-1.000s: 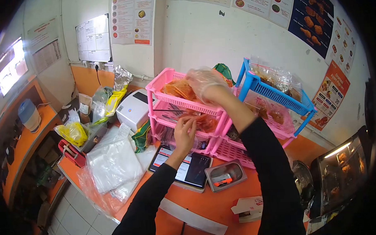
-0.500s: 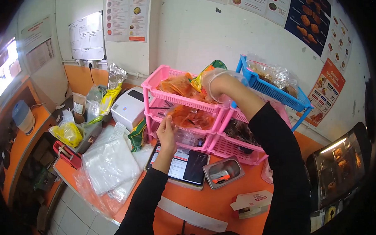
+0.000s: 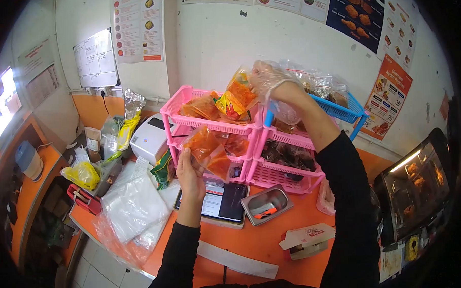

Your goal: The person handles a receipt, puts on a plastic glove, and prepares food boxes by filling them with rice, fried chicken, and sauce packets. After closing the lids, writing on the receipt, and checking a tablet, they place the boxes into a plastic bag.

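Observation:
Clear sachets of orange-red sauce (image 3: 205, 147) are pinched in my left hand (image 3: 190, 177), held up before the middle tier of a pink plastic rack (image 3: 176, 114). My right hand (image 3: 275, 82), in a clear plastic glove, is closed on the upper edge of a yellow and red packet (image 3: 234, 100) above the rack's top basket. Orange sauce lies against that packet. More orange sachets (image 3: 201, 107) fill the top basket beside it, and others rest in the tier behind my left hand.
A tablet (image 3: 220, 203) lies below the rack, beside a metal tray (image 3: 275, 201) with an orange tool inside. An opened paper box (image 3: 310, 237) stands at front right. Plastic bags (image 3: 133, 206) and a white printer (image 3: 151, 138) are leftward. A blue basket (image 3: 336, 110) stands right of my right hand.
My left hand has brought orange sachets up in front of the rack. My right hand has risen out of the top basket, lifting the yellow packet. The view has shifted slightly.

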A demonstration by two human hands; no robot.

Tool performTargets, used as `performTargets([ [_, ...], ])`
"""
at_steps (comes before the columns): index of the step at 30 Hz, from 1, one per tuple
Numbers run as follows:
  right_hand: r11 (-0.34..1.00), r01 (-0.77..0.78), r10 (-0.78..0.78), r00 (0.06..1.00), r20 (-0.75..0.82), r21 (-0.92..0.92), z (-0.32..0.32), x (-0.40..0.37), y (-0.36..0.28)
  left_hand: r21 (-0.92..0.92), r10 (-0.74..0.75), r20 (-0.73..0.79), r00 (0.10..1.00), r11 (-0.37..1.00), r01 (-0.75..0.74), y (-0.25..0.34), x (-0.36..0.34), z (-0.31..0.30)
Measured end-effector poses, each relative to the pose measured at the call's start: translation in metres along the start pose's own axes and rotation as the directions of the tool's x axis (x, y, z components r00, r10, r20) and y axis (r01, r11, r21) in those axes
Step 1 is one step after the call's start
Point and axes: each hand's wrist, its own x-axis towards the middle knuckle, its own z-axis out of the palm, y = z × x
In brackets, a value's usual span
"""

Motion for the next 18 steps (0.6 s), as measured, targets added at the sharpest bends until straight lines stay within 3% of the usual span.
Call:
performTargets([
  [2,0.977,0.127,-0.118,0.991,-0.066,0.168,0.010,-0.009,0.036,-0.043,-0.034,0.067,0.997,0.998,0.037,0.009,-0.013,0.002],
  [4,0.889,0.062,-0.042,0.998,-0.055,0.453,0.008,-0.042,0.043,-0.084,-0.065,0.161,0.985,0.993,0.079,0.017,-0.026,0.002],
  [6,0.592,-0.263,0.202,0.963,0.176,0.762,-0.040,-0.113,0.010,-0.070,-0.103,0.174,0.979,0.991,0.117,0.021,-0.044,0.001],
  [8,0.446,-0.342,0.383,0.908,0.169,0.827,-0.060,-0.179,-0.012,-0.013,-0.165,0.170,0.972,0.985,0.170,0.022,-0.070,0.003],
  [11,0.456,-0.473,0.526,0.826,0.201,0.754,-0.091,-0.286,-0.029,0.114,-0.277,0.253,0.927,0.960,0.256,0.014,-0.105,-0.007],
  [14,0.547,-0.569,0.605,0.776,0.180,0.614,-0.113,-0.404,-0.022,0.294,-0.294,0.292,0.910,0.933,0.207,0.006,-0.149,-0.009],
  [15,0.487,-0.565,0.663,0.735,0.139,0.665,-0.114,-0.445,-0.024,0.339,-0.326,0.243,0.913,0.911,0.235,0.003,-0.165,-0.008],
  [17,0.295,-0.660,0.841,0.522,0.139,0.690,-0.107,-0.527,-0.023,0.419,-0.362,0.347,0.865,0.885,0.202,-0.005,-0.186,-0.014],
  [18,0.137,-0.723,0.916,0.352,0.191,0.677,-0.103,-0.560,-0.028,0.420,-0.404,0.321,0.856,0.871,0.254,-0.010,-0.196,-0.018],
])
